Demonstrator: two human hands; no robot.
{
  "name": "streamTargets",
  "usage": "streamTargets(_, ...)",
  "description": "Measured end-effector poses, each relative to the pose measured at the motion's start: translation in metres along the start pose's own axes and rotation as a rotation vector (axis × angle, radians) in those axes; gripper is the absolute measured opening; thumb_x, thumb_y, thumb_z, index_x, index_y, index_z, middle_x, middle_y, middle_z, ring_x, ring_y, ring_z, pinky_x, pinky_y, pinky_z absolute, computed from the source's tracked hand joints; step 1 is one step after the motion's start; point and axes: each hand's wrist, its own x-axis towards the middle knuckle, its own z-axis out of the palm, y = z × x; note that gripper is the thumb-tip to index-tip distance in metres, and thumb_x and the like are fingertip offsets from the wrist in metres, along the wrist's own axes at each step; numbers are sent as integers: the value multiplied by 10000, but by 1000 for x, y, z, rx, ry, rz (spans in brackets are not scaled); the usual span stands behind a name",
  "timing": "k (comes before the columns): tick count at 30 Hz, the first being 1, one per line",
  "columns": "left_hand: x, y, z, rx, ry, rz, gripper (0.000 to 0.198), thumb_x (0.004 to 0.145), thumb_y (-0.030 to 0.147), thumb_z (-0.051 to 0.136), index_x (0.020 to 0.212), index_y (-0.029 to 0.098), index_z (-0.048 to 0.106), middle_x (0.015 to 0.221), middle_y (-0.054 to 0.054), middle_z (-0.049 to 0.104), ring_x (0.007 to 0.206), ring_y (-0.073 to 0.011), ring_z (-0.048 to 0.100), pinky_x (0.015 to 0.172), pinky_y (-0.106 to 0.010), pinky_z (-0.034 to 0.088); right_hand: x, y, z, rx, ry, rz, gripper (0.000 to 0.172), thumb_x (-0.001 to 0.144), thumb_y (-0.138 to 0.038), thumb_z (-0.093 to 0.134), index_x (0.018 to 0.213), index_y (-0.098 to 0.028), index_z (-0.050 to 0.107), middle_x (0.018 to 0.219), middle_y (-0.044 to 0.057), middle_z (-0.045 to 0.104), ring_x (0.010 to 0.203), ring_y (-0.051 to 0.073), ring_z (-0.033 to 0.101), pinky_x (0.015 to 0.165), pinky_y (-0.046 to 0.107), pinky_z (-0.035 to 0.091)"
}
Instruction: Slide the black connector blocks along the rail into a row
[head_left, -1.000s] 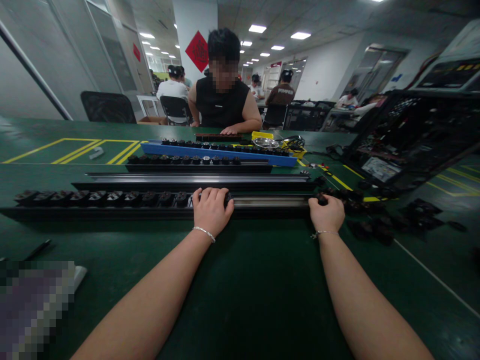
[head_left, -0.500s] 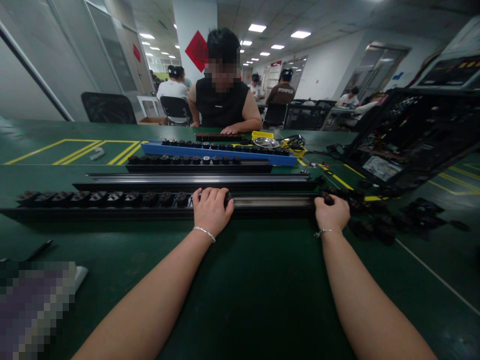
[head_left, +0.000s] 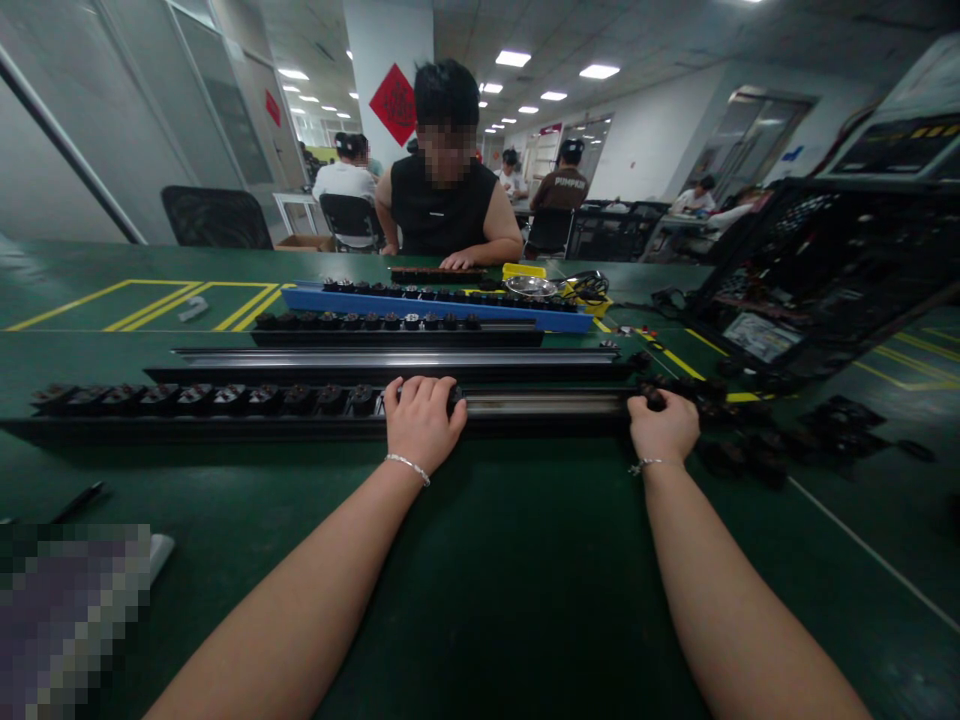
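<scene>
A long black rail (head_left: 547, 425) lies across the green table in front of me, with a row of black socket modules (head_left: 229, 397) in its left part. My left hand (head_left: 425, 422) is closed over a module at the right end of that row, which it mostly covers. From there to the right, the rail's pale inner channel (head_left: 544, 402) shows. At the rail's right end my right hand (head_left: 666, 425) is closed, thumb and fingers round a small black module (head_left: 655, 398) that is partly hidden.
Behind lie another black rail (head_left: 390, 358), a shorter loaded rail (head_left: 397, 338) and a blue rail (head_left: 450, 308). Loose black modules (head_left: 765, 450) are piled right, near an open black case (head_left: 810, 270). Across the table sits a person (head_left: 446, 215). A pen (head_left: 79, 500) lies at left.
</scene>
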Motion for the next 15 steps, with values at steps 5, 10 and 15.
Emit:
streamTargets(5,0,0,0,8,8,4,312,843,371,438,1071,231,599,1018,-71,662,1065,-259,506,1025,-457,215,3,3,-1,2,-1,48,302,611,-309,511,810,-123,643,770,87,573,844,258,518,822,406,421)
streamTargets(10,0,-1,1,2,11,4,318,841,365,440,1074,225,605,1023,-76,661,1064,-260,508,1026,-459,215,5,5,-2,-8,-26,45,313,615,-311,512,818,-116,651,777,91,572,865,256,512,847,401,412)
streamTargets(15,0,-1,1,6,10,8,310,843,364,444,1075,227,599,1026,-72,662,1062,-257,509,1021,-457,220,10,9,-2,-13,11,92,311,598,-298,528,818,-118,654,776,88,577,872,254,513,870,387,406)
